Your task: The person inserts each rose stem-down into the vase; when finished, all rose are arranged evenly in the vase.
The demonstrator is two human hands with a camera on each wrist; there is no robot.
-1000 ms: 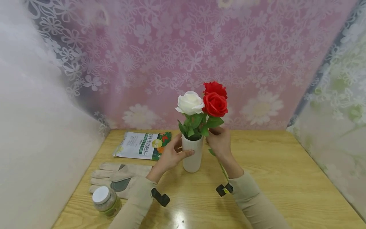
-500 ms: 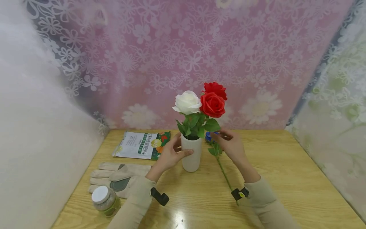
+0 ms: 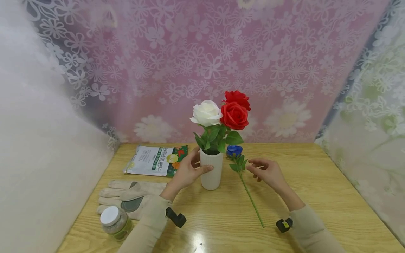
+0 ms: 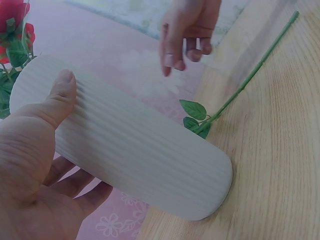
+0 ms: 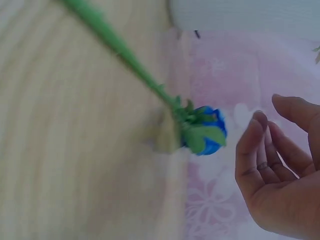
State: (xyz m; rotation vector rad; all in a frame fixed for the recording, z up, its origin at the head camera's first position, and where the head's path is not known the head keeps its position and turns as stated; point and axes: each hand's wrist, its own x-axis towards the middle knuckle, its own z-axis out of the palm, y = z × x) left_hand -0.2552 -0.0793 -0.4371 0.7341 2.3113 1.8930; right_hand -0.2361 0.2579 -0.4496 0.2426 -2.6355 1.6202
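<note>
A white ribbed vase (image 3: 211,172) stands upright on the table, gripped from its left side by my left hand (image 3: 188,170); the thumb lies across its front. In it are a white rose (image 3: 206,113) and two red roses (image 3: 235,116) with green leaves. To the right of the vase a blue rose (image 3: 234,151) lies on the table, its long green stem (image 3: 251,198) pointing toward me. Just right of its leaves hovers my right hand (image 3: 267,173), fingers loosely bent with nothing between them. In the right wrist view the blue rose (image 5: 207,131) is apart from the fingers.
Behind the left hand lies a white and green printed packet (image 3: 158,160). A pair of beige work gloves (image 3: 129,195) is at the left, with a white-lidded jar (image 3: 116,223) before it. Floral-patterned curtain (image 3: 190,70) closes off the back of the wooden table (image 3: 303,182).
My right hand has drawn back from the flowers by the vase, moving right and toward me, leaving the blue rose in view on the table. The left hand keeps its grip on the vase.
</note>
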